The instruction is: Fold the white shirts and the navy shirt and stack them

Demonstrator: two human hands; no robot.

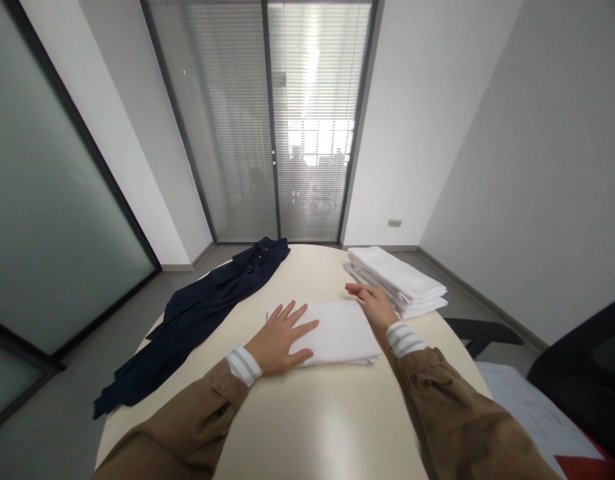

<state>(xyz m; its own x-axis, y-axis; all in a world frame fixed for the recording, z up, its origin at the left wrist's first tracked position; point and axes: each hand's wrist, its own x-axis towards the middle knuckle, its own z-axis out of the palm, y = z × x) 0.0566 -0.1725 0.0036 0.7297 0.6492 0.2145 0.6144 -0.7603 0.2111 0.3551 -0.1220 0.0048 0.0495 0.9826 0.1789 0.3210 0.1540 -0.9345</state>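
Just below the frame's centre, a folded white cloth point(337, 333) is lying with its longer side running left to right. The left hand point(282, 339) is resting spread on its left end; the right hand point(376, 307) is hovering apart, by the upper-right corner, and I can't tell whether it's pinching anything. The cloth is looking flat, its layers showing lower right.

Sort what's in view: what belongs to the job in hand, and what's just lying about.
In the job:
folded white cloth, under the left hand, near the right hand
stack of white cloths, probably, being alike
table, bearing both

Lying about, seemingly:
dark blue garment, untouched at the table's left
black chair, beside the table
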